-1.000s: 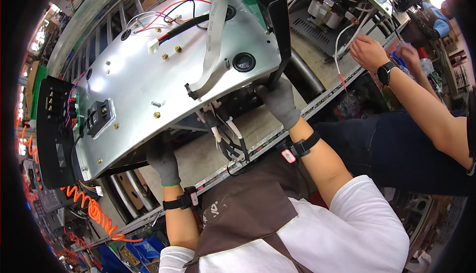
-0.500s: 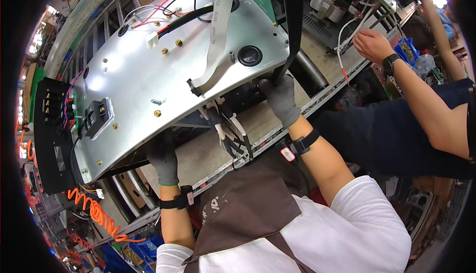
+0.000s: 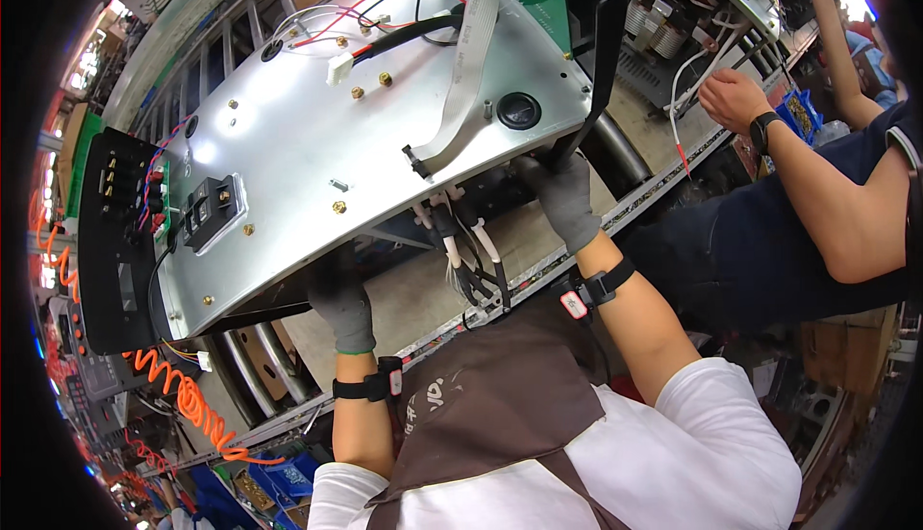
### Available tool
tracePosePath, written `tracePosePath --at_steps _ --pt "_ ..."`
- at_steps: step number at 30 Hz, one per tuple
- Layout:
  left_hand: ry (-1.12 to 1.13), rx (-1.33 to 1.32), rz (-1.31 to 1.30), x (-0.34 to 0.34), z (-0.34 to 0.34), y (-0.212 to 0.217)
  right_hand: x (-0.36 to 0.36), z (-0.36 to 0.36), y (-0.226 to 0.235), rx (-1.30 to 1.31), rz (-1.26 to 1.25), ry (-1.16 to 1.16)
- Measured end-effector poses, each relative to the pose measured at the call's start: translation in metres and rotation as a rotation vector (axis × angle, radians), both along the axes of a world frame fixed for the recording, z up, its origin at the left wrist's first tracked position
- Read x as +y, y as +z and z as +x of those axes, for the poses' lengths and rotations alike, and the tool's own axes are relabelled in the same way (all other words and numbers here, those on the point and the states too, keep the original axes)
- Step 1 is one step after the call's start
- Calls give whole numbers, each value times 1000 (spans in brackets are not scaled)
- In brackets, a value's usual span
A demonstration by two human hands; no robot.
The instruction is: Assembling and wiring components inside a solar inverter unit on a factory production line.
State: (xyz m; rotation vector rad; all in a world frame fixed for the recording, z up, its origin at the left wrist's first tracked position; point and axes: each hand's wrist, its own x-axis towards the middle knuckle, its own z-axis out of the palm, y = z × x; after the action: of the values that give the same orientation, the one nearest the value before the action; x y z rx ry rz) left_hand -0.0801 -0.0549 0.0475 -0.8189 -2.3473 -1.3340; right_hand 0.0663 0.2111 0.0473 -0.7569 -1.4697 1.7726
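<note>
1. Head view, lower left of centre: the left hand point(image 3: 341, 301), in a grey glove, has its fingers curled under the near edge of the metal chassis panel point(image 3: 317, 145).
2. Centre: the panel's long axis runs lower left to upper right, above both hands.
3. Right of centre: the right hand point(image 3: 565, 198) has its fingers closed on the panel's near right corner; a co-worker's hand point(image 3: 733, 99) works apart.
</note>
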Motion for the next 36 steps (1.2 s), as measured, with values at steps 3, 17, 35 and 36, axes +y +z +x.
tracePosePath --at_steps 3,17,35,36 --pt "10 -84 68 7 7 2 3 3 3 -53 31 36" --pt "8 -391 414 -1 2 -11 -1 3 17 -90 106 7" --pt "-249 -985 153 2 14 16 1 1 12 -46 121 25" --pt "-322 -818 144 -1 13 4 2 0 10 -44 126 33"
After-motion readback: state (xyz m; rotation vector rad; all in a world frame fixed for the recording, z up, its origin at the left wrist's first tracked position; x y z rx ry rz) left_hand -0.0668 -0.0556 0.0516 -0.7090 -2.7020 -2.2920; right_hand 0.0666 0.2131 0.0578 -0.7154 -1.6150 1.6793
